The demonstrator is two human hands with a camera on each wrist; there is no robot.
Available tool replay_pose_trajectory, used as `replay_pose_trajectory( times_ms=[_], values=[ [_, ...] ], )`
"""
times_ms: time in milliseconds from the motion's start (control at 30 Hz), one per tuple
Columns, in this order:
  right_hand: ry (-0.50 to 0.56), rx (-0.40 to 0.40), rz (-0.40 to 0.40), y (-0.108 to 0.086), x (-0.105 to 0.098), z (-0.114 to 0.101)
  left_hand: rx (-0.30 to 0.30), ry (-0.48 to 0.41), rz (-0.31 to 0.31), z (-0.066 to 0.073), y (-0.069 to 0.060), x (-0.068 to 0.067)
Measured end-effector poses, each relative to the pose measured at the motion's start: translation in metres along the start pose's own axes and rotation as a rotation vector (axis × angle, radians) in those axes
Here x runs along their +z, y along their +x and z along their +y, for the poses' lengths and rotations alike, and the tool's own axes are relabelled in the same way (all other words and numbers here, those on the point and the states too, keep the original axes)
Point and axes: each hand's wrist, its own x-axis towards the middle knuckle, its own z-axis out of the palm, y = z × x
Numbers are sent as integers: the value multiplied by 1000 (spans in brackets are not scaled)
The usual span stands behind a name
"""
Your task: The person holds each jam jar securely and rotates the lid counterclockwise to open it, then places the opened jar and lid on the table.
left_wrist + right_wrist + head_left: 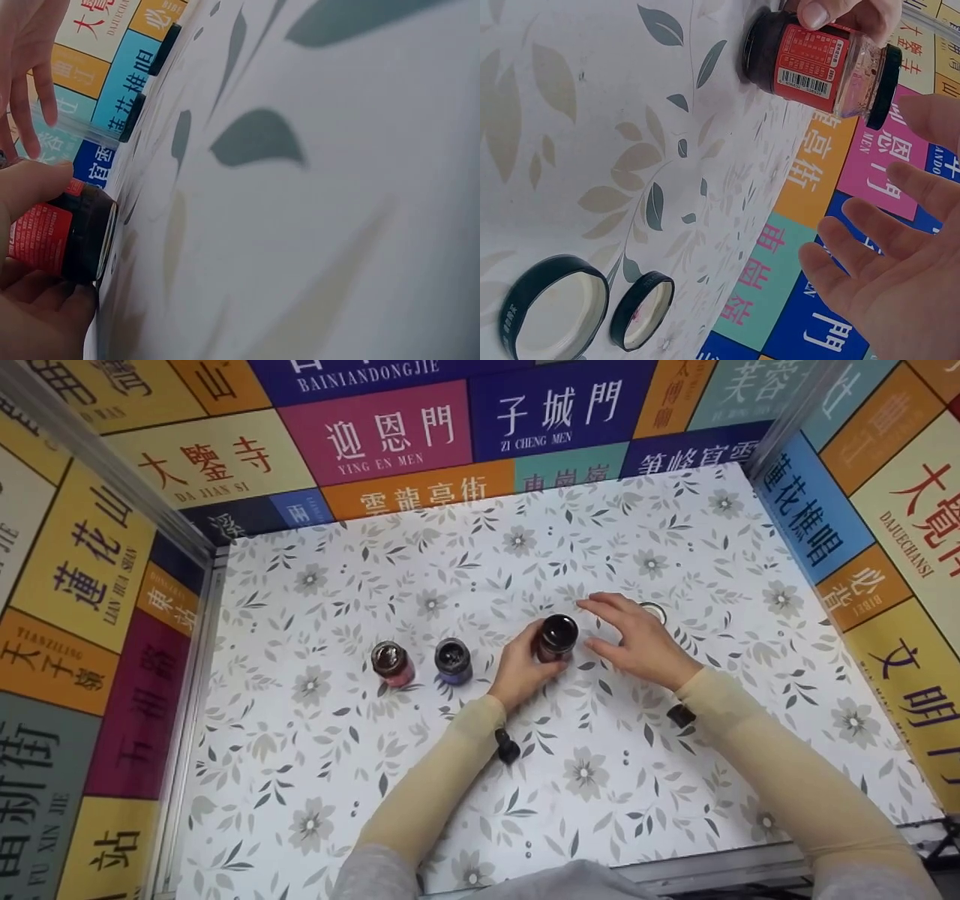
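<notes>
My left hand [520,669] grips a glass jar [810,64] with a red label, standing on the table. Its black lid [885,86] is on. Thumb and fingers wrap the lower part of the jar, as the left wrist view also shows. My right hand [637,643] is just right of the jar, its fingers spread apart and holding nothing. Two lidless jars stand further left: one reddish jar [393,664] and one bluish jar [454,661], both with dark contents. Two black-rimmed lids, a larger-looking lid [559,315] and another lid [641,311], lie near the right hand.
A white tablecloth [450,765] with grey leaves and flowers covers the table. Colourful panels with large lettering [390,435] stand along the back and both sides, framed by metal rails [180,682]. In the head view, the right hand partly hides a lid [655,611].
</notes>
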Motion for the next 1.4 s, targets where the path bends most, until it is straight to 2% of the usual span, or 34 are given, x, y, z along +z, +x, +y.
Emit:
replay_pose_trajectory(
  times_ms=[200,367,767,933,1400],
  values=[
    [12,-11,-1,1,0,-1,3,76,11,2,0,-1],
    [9,-14,1,3,0,-2,2,94,16,1,1,-2],
    [4,8,-32,3,2,-7,-3,63,16,2,-4,-4],
    [16,23,-54,4,4,-9,16,48,23,3,-9,-6],
    [43,-21,-19,5,8,-15,-19,-25,25,6,-24,-15]
  ],
)
